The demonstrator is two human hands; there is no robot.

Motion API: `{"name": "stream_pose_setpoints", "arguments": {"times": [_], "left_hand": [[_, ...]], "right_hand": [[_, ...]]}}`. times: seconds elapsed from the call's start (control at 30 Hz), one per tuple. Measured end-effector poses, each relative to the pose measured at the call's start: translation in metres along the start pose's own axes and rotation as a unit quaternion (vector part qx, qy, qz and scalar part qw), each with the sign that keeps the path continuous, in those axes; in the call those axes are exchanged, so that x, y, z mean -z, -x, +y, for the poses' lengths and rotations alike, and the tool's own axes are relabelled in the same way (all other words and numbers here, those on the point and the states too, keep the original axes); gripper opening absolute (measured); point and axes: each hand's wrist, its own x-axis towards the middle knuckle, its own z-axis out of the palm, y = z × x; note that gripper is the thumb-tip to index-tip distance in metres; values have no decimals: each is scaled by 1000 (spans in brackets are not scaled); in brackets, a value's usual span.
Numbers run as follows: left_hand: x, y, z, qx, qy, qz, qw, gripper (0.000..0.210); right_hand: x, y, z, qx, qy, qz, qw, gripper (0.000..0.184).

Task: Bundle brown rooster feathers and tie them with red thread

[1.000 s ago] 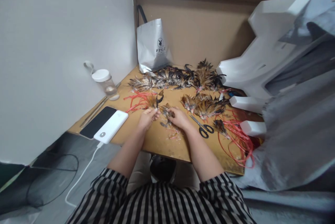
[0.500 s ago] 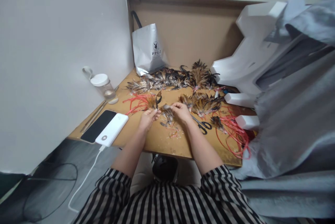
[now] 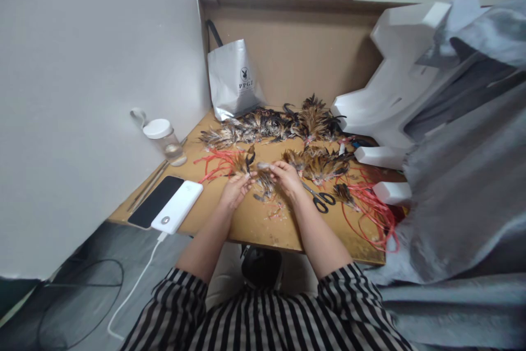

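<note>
My left hand [image 3: 237,190] is closed in a pinch at the base of a small bunch of brown and black feathers [image 3: 246,161]. Between the thumb and fingers of my right hand [image 3: 286,178] is a small greyish feather [image 3: 263,165], pointing left toward that bunch. Under and between both hands lie loose feathers [image 3: 267,184] and scraps on the wooden table [image 3: 246,225]. Red plastic strings [image 3: 217,163] spread out behind my left hand. Black-handled scissors [image 3: 318,197] rest beside my right wrist.
Brown feather bundles [image 3: 318,162] lie right of centre, with a longer feather row [image 3: 263,124] behind. More red strings [image 3: 376,208] sit at the right edge. A phone [image 3: 154,203], white power bank [image 3: 177,207], jar [image 3: 166,140] and silver bag [image 3: 232,77] stand or lie leftward.
My two hands stay close together in nearly the same place, with small finger shifts. The feather in my right hand sits slightly nearer the bunch. The whole view has shifted a little.
</note>
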Motion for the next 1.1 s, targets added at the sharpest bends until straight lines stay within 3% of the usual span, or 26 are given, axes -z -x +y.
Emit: {"name": "stream_pose_setpoints", "arguments": {"times": [0.17, 0.4, 0.47, 0.63, 0.7, 0.77, 0.83, 1.0, 1.1], "left_hand": [[0, -2, 1, 7, 22, 36, 999, 11], [1, -1, 2, -22, -12, 43, 999, 16], [2, -1, 0, -29, -56, 37, 997, 18], [0, 1, -2, -68, -228, 21, 971, 21], [-1, 2, -2, -77, -261, 10, 962, 20], [-1, 3, -3, -82, -279, 3, 957, 20], [-2, 4, -4, -88, -294, -3, 952, 20], [-6, 7, -3, -101, -323, -21, 941, 20], [-7, 6, -3, -93, -320, -27, 942, 21]], "right_hand": [[1, 2, 10, -15, 67, -57, 996, 27], [16, -1, 6, -23, 18, -26, 999, 26], [21, 0, 4, -28, 39, -36, 998, 25], [25, 5, 1, -86, 124, -137, 979, 22], [23, 4, 1, -50, 158, -80, 983, 28], [21, 3, 1, 32, 192, 9, 981, 35], [21, 2, 1, 76, 221, 36, 972, 32], [20, 5, 5, -35, 261, -158, 952, 23], [16, 9, 6, -63, 265, -181, 945, 21]]}}
